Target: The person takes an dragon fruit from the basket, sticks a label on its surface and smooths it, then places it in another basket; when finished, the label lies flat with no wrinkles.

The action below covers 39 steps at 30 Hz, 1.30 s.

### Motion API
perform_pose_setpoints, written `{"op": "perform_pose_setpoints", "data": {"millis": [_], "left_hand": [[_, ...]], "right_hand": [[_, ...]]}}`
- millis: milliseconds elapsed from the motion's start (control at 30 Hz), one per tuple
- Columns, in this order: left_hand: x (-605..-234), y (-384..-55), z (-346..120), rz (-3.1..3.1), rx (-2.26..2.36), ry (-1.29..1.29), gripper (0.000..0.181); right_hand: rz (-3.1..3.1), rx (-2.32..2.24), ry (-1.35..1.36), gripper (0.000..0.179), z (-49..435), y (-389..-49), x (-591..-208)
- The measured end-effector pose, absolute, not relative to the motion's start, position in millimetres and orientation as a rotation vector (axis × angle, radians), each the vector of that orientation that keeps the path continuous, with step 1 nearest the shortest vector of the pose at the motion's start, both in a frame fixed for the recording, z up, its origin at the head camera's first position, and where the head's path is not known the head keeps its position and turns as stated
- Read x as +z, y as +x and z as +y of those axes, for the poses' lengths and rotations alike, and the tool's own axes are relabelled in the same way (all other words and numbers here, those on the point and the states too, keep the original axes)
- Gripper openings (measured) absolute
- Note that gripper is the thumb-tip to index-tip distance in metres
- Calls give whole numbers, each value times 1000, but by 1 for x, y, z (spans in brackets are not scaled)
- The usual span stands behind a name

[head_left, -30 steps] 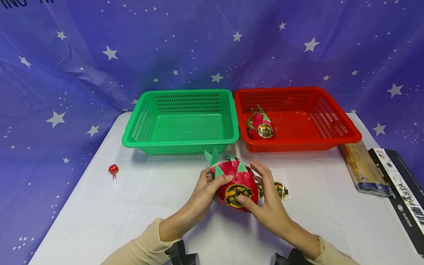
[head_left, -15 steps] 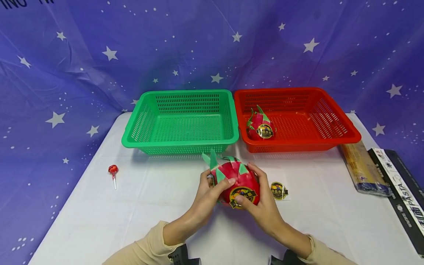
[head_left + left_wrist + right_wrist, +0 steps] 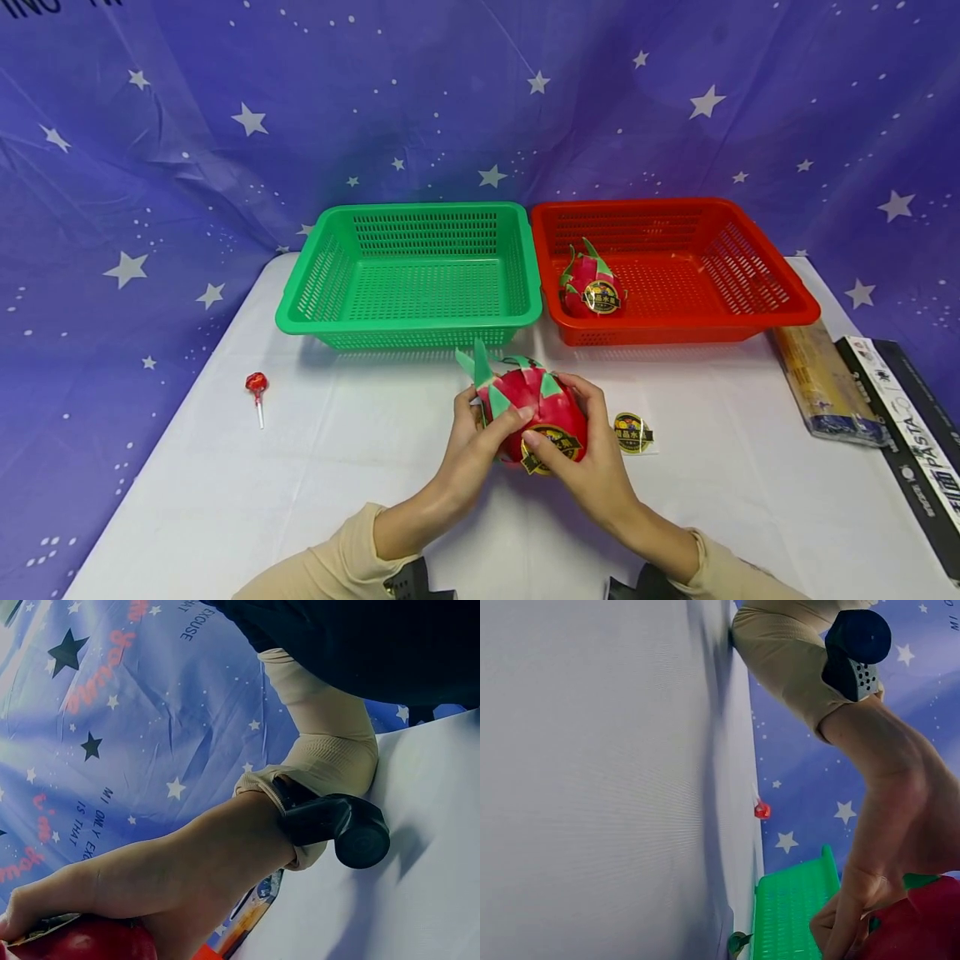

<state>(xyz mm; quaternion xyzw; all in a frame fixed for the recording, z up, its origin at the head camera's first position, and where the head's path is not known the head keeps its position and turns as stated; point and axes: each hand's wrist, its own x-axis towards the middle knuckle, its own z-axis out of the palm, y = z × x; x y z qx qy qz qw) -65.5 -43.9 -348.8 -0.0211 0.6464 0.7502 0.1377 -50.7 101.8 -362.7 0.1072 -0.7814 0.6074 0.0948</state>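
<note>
Both hands hold a red dragon fruit [image 3: 536, 396] with green leafy tips, just above the white table and in front of the baskets. My left hand [image 3: 468, 454] grips its left side, thumb across the front. On the other side my right hand [image 3: 592, 454] has its fingers wrapped round the fruit. The right thumb lies on a round black-and-gold sticker [image 3: 558, 446] on the fruit's skin. A similar sticker on a backing sheet [image 3: 633, 433] lies on the table to the right. Only part of the fruit [image 3: 97, 941] shows in the left wrist view.
A green basket [image 3: 408, 319] stands at the back, beside a red basket [image 3: 690, 319] with another stickered dragon fruit [image 3: 588, 283]. At left lies a red lollipop [image 3: 257, 383]. A yellowish packet [image 3: 825, 383] and a long black-and-white pasta box [image 3: 907, 425] lie at right.
My right hand's fingers have closed in against the fruit, which has turned slightly so its sticker sits further right. The loose sticker sheet is now less covered. Little differs over the last half second.
</note>
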Motion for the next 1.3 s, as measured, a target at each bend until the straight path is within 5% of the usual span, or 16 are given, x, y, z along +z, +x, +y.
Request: {"op": "perform_pose_setpoints", "data": {"millis": [1300], "left_hand": [[-346,-71,-49,1914,2062,-131,74]], "right_hand": [[-2467,1810,532,43,111,-48,-353]]}}
